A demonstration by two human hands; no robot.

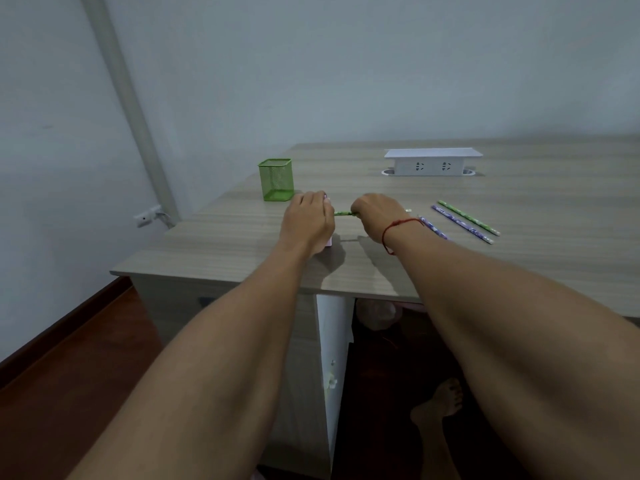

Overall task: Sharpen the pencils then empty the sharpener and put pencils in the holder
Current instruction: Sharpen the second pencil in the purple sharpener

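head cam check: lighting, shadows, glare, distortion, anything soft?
Head view: dim, cool light; soft hand shadows and faint sheen on the desk; wide-angle slants the wall pipe; left hand covers most of the sharpener; green pencil in the right hand slightly soft.

Dim, even light with a cool grey-blue cast covers the wall [346,64] and the wooden desk [519,271]. Soft shadows fall towards the camera below the left hand [306,220] and right hand [377,213], next to a pale sheen on the desk top. The green pencil [343,213] and pink sharpener [328,241] they grip look small and soft-edged. The space under the desk is very dark. Wide-angle distortion tilts the wall pipe [131,109] and swells the forearms [214,358] at the bottom edge.
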